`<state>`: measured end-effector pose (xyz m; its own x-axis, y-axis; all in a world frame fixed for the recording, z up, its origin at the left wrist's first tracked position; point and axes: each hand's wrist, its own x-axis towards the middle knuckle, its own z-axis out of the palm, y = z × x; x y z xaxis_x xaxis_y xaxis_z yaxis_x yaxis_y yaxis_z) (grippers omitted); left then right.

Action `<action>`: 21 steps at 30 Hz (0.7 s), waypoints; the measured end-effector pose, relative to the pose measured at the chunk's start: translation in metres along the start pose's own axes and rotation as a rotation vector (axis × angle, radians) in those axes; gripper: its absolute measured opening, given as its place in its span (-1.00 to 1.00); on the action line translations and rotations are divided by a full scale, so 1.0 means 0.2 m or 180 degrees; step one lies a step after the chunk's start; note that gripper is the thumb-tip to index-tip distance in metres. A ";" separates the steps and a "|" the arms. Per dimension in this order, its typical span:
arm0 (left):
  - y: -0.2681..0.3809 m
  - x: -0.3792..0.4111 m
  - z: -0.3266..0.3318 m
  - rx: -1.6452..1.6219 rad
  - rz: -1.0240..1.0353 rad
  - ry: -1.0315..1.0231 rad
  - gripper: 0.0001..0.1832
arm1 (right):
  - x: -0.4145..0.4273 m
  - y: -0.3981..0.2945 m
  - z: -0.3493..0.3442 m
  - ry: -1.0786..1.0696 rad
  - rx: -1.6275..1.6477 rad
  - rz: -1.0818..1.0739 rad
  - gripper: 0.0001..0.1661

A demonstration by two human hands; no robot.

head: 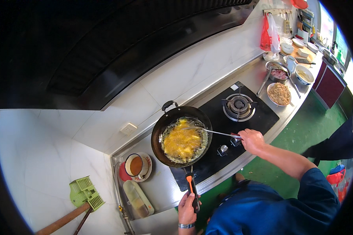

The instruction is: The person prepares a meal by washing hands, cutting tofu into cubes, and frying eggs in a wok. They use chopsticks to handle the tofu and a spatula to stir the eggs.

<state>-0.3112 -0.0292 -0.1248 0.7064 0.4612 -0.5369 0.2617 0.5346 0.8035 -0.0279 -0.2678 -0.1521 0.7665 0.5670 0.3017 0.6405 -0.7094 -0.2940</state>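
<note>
A black wok (157,141) sits over the left burner of a black glass gas hob (264,117). Yellow food pieces (182,141) bubble in oil inside it. My left hand (189,208) is closed around the wok's black and orange handle (191,183), near its end. With my right hand (252,141) I hold a long metal utensil (220,133) by its dark red handle; its far end reaches into the frying food, and froth hides its tip.
Left of the wok stand an enamel mug (135,165) of brown liquid and a green plastic box (138,199). A bare burner (239,106), a plate of coated food (279,94), a steel bowl of meat (278,75) and tongs (264,83) lie right. A range hood (153,58) hangs above.
</note>
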 end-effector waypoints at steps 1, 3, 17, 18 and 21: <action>0.00 0.00 0.00 -0.0045 0.0010 0.0041 -0.79 | 0.00 -0.01 0.01 -0.0012 0.0026 0.0003 -0.79; 0.02 -0.01 0.00 -0.0092 0.0077 0.0111 -0.76 | -0.02 -0.02 0.03 -0.0109 0.0079 0.0105 -0.80; 0.20 0.04 0.05 0.0370 0.1340 0.0203 -0.68 | -0.01 -0.40 0.03 -0.1054 0.2807 0.0764 -0.80; 0.23 0.04 0.07 0.0323 0.1272 0.0169 -0.66 | 0.03 -0.48 -0.02 -0.1935 0.3705 0.1312 -0.77; 0.30 0.10 0.12 0.0441 0.1182 -0.0084 -0.63 | 0.09 -0.76 -0.12 -0.3376 0.5101 0.2002 -0.76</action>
<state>-0.2654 -0.0056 -0.0804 0.7859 0.5858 -0.1980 0.0702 0.2336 0.9698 -0.1123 -0.1607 -0.0796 0.1932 0.8349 -0.5154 -0.6758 -0.2677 -0.6868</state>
